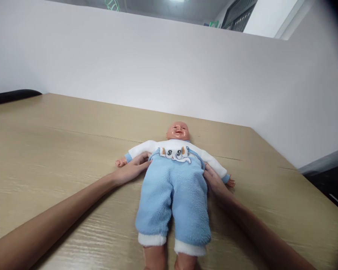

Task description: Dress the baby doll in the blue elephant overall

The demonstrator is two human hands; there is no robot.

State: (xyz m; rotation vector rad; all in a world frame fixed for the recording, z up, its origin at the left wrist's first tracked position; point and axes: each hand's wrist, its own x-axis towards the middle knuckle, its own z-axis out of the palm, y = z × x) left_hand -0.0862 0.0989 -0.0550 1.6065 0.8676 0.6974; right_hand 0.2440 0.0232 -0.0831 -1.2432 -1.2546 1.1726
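A baby doll [178, 131] lies on its back with its head away from me and its arms spread out. It wears a white long-sleeved top [211, 159] with blue cuffs and fuzzy light blue overalls [171, 183] with an elephant face on the bib. At the overalls' left-hand side, my left hand [133, 167] is closed on the waist edge below the strap. My right hand [215, 181] grips the opposite side, under the doll's sleeve. Some fingertips of both hands are hidden by the cloth. The doll's lower legs run out of the frame.
The doll rests on a wooden table [59, 150] with thin seams across its top. A pale partition wall [157, 67] rises behind it. A black curved edge [14, 95] shows at the far left, and dark objects [332, 176] are beyond the right table edge.
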